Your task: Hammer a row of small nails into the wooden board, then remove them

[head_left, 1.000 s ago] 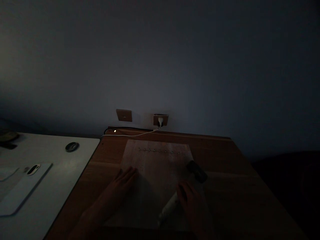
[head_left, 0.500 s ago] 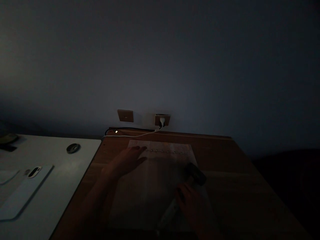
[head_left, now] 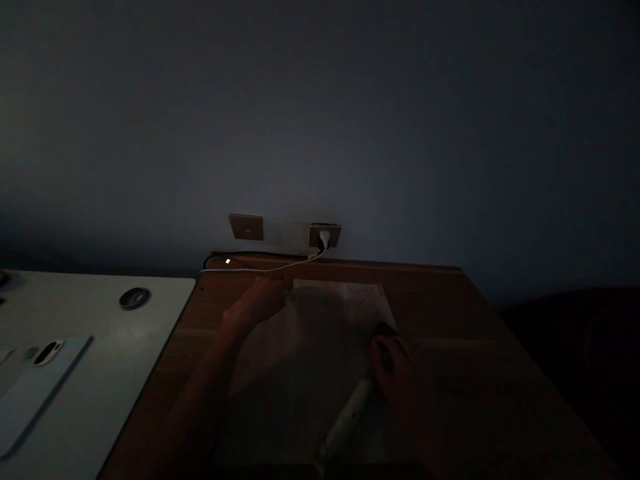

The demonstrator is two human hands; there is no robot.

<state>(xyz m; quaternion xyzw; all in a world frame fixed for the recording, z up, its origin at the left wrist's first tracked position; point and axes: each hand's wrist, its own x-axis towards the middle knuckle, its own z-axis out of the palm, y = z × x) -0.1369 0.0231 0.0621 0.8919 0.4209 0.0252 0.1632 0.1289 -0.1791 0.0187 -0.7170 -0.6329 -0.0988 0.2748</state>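
A pale rectangular sheet or board [head_left: 310,373] lies on the wooden tabletop in dim light. My left hand [head_left: 263,298] is over its far left corner, fingers closed in a pinch with a tiny bright spot at their tips; what they hold is too small to name. On the right part of the sheet lies a mallet [head_left: 345,420], its pale handle slanting toward me and its dark head mostly covered. My right hand [head_left: 397,367] is over that head, fingers curled together; the dark hides whether they grip anything.
A white table [head_left: 155,320] adjoins on the left. On it are a roll of tape [head_left: 135,299] and a pale flat object [head_left: 40,393] with a dark oval [head_left: 49,353]. Behind, a white plug [head_left: 325,239] sits in a wall socket, its cable [head_left: 260,270] running along the back edge.
The row of small shiny dots along the sheet's far edge is no longer visible. My left fingers have closed and risen slightly. My right hand has moved up and right over the mallet head.
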